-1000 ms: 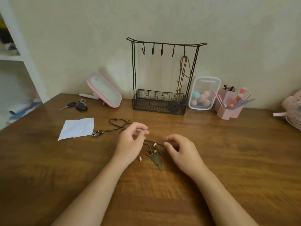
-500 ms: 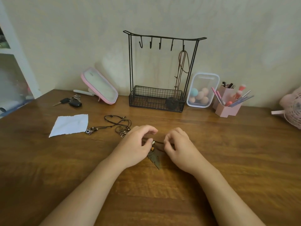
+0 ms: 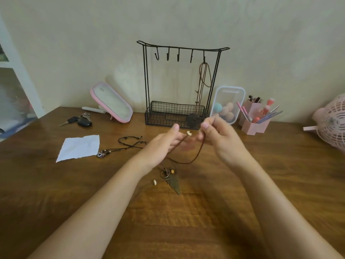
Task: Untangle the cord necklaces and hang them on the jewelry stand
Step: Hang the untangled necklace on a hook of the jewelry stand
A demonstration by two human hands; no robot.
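Far left: white shelf unit (image 3: 16, 71) beside the brown wooden table (image 3: 186, 221), then a black car key bunch (image 3: 80, 120), a torn white paper sheet (image 3: 78, 148) and a tilted pink-framed mirror (image 3: 112, 102). Next, a black cord necklace with a small dark pendant (image 3: 130, 143), lying loose on the wood, apart from both hands, not yet hung. Centre: untangling step in hand on the brown cord necklace with a bronze leaf pendant (image 3: 174, 186), with leaf, ring and beads resting on the table and cord looping up off it. Left hand (image 3: 164, 144) palm up under the cord near a white bead (image 3: 189, 133), fingers blurred, grip impossible to tell. Right hand (image 3: 218, 135) raised close beside it, thumb and fingers pinched on the cord. Behind, black wire jewelry stand (image 3: 183, 49) with 5 hooks: 4 bare, 1 at the right carrying a tan cord necklace (image 3: 205, 75) dropping into the wire basket base (image 3: 168, 118), its dark pendant the only content made out there. Likely next: draw the loop open and knot-free, lift clear, slip over a bare hook without snagging the leaf. Further right, clear plastic box (image 3: 231, 87) holding rounded makeup sponges, 1 teal, the rest peach; pink desk holder (image 3: 252, 127) packed with brushes and pens; pink fan (image 3: 332, 122) at the edge.
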